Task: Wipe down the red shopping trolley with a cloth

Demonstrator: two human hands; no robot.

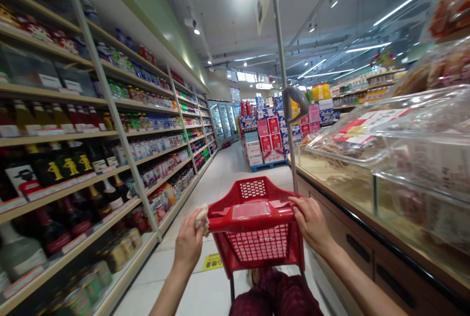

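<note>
A red plastic shopping cart point(251, 210) stands right in front of me, with its lattice basket point(257, 245) facing my legs. My left hand point(190, 237) is closed at the left end of the handle. A crumpled off-white wad point(202, 221), perhaps tissue or cloth, is pinched between its fingers and the handle. My right hand point(311, 220) wraps round the handle's right end, thumb underneath. What lies inside the cart is mostly hidden by the handle and the basket wall.
Shelves of bottles and cans point(66, 169) line the left. On the right, clear packed food trays point(367, 125) top a glass-edged counter point(330, 179). A metal pole point(284, 66) rises beside the cart. Stacked cartons point(270, 135) stand ahead on a blue pallet, with glass-door coolers point(222, 118) beyond.
</note>
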